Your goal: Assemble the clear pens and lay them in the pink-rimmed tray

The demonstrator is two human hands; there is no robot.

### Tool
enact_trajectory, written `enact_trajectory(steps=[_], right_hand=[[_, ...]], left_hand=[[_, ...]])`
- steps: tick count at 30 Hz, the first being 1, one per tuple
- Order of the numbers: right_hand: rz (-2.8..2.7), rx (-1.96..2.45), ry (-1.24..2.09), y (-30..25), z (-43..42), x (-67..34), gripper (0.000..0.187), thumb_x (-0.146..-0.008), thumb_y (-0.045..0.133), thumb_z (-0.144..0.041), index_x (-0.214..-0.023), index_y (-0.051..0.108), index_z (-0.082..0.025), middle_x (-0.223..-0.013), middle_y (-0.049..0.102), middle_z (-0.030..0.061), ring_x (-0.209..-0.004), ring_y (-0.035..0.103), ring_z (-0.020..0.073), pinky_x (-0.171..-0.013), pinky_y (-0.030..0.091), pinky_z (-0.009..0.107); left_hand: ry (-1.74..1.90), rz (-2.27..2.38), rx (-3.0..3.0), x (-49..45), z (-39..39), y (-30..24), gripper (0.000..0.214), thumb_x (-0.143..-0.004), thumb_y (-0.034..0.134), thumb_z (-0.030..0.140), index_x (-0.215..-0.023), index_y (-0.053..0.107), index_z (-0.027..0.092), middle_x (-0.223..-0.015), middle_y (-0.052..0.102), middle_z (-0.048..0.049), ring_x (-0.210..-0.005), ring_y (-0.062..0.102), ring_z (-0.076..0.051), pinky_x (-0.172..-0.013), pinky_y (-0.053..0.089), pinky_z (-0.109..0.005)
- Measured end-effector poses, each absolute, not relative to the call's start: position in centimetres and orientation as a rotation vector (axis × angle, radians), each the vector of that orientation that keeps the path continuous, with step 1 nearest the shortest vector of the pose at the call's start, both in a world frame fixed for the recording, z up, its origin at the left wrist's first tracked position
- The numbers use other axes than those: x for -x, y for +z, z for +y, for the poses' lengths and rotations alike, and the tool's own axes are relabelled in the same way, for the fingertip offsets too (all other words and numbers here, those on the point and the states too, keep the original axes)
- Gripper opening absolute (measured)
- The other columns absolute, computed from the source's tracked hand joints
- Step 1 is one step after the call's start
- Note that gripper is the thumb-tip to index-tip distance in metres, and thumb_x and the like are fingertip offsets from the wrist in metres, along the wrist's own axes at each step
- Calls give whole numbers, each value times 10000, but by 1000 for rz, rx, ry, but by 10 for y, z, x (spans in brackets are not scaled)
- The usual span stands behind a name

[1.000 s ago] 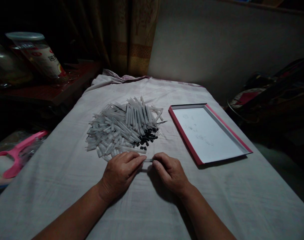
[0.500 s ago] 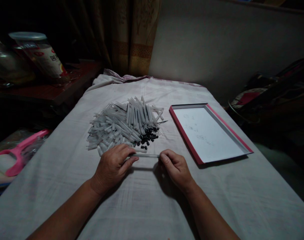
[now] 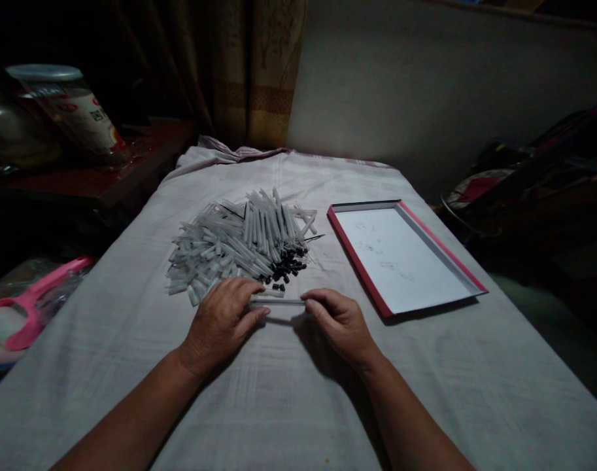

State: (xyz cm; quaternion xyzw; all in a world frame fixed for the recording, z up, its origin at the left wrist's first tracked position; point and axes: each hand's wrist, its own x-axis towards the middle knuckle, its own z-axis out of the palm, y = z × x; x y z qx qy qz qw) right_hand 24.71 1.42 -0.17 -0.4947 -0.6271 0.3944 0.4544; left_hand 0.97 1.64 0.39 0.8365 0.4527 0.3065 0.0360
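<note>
A thin, see-through plastic tube (image 3: 281,301) spans the gap between my two hands, level above the cloth. My left hand (image 3: 227,315) has its left end between thumb and fingers, which hide that end. At the right end, my right hand (image 3: 338,324) pinches the tip with thumb and forefinger. Just beyond lies a heap of similar translucent tubes (image 3: 220,245), my left fingertips near its front edge. Small black caps (image 3: 291,263) cluster at the heap's right side. One loose tube (image 3: 272,294) lies behind the held one.
To the right rests a shallow box lid (image 3: 391,261) with red sides and a white inside bearing faint marks. A pale checked cloth (image 3: 278,405) covers the table. At left are a pink-handled item (image 3: 38,294) and a lidded plastic jar (image 3: 77,111) on a dark cabinet.
The view has shifted slightly. My right thumb and fingers have straightened a little at the tube's end. My left hand keeps about the same grip.
</note>
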Motion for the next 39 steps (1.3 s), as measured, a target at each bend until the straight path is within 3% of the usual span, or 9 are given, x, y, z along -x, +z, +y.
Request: enact_trajectory(steps=[5,8,12,20,23,30,39], right_hand=[[-1141,1384,993,0,27,-268,302,-754,699,-466,-820,700,-171,-590,582,-14,-472,484,108,-429,368,220],[-1086,1394,1055,0,28,-267,359,-689,748,-503,-810,693,-170,-537,526,-37,-445,429,96,-400,299,213],[-1127,1389,1117,4,25,-259,345,-672,745,-488,-774,678,-165,-522,515,-38,-460,419,98,-425,296,222],[-1146,1424,1106,9,24,-258,262,-672,687,-430,-668,644,-172,-501,477,-43,-463,404,99,-447,307,233],[-1171,1411,1081,10,23,-259,244,-686,676,-415,-672,649,-173,-525,495,-36,-481,414,102,-454,312,235],[-1182,1399,1060,9,22,-259,236,-705,663,-412,-676,641,-179,-525,487,-39,-479,414,105,-458,319,238],[-1284,1378,990,8,20,-256,221,-735,652,-390,-677,654,-178,-542,511,-31,-504,433,111,-492,353,246]], left_hand=[[672,1640,-2669,-9,15,12,184,-820,715,360,-892,667,198,-1137,653,-114,-1096,567,-332,-937,413,-491],[615,1626,-2734,-10,13,13,128,-829,706,320,-837,674,196,-1185,656,-112,-1158,546,-351,-981,363,-529],[609,1597,-2747,-9,13,10,88,-868,657,281,-860,674,195,-1196,667,-101,-1165,552,-344,-981,347,-536],[880,1437,-2681,-8,16,6,207,-986,473,297,-1049,635,185,-1037,712,-80,-1010,622,-255,-902,426,-413],[971,1398,-2691,-9,15,7,214,-996,464,309,-1036,623,172,-942,706,-77,-919,630,-235,-839,444,-371],[956,1399,-2763,-10,15,9,230,-1010,429,316,-999,601,163,-859,681,-67,-807,613,-220,-765,440,-349],[935,1386,-2753,-13,12,7,219,-1015,414,306,-1024,588,173,-893,697,-67,-828,630,-222,-759,461,-359]])
